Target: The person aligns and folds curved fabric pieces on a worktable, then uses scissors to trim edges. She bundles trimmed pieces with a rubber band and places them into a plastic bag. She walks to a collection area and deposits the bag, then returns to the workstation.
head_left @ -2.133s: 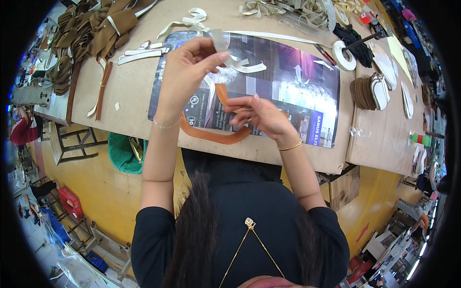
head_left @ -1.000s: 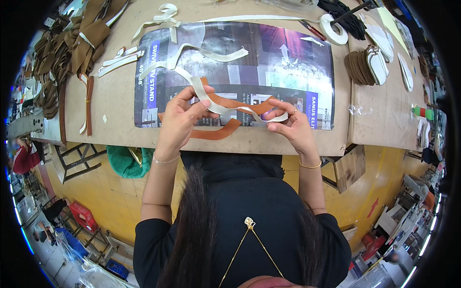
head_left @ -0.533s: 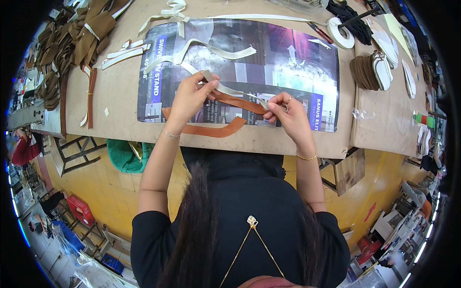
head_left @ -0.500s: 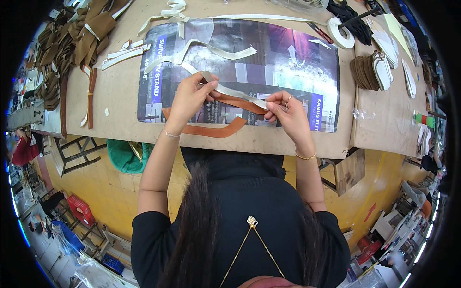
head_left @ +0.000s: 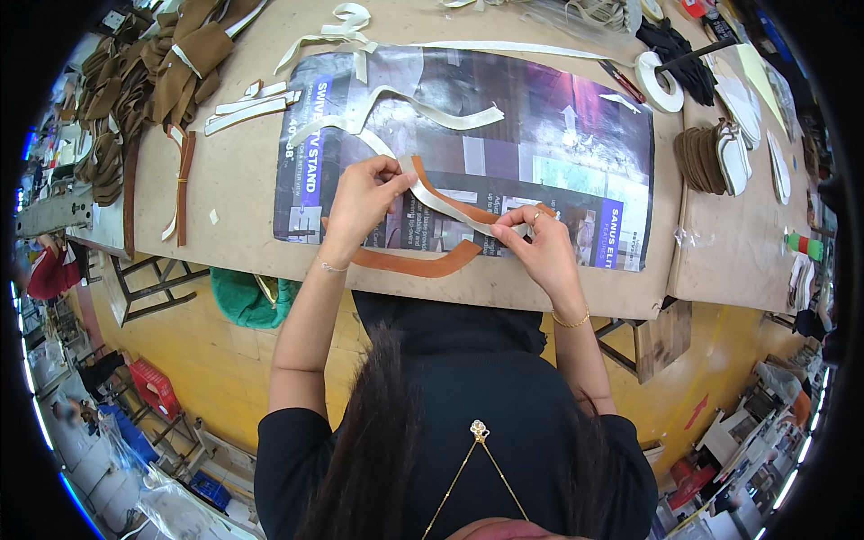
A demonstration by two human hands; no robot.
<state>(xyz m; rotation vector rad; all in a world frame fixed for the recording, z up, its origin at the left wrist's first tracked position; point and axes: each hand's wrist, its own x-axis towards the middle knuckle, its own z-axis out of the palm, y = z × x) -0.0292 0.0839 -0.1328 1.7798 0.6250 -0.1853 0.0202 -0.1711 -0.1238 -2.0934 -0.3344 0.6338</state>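
Observation:
My left hand (head_left: 371, 200) pinches the left end of a whitish strip (head_left: 443, 206) between thumb and fingers. My right hand (head_left: 537, 243) pinches the same strip farther right. The strip runs along a curved brown strip (head_left: 468, 211) that shows along its far edge; whether they are stuck together I cannot tell. Nearer to me, a second curved brown strip (head_left: 421, 265) reaches past the edge of a glossy printed sheet (head_left: 576, 135). A longer white band (head_left: 430, 110) lies curled on the sheet beyond my left hand.
Brown pieces (head_left: 193, 63) are heaped at the far left, near short white strips (head_left: 247, 110). A white tape roll (head_left: 660, 83), pens (head_left: 623, 81) and stacked brown and white pieces (head_left: 711, 160) occupy the right side. The table's front edge (head_left: 504, 301) is close to me.
The whitish strip has come down along the brown strip, whose left end now shows beside my left thumb. The whole view has shifted slightly.

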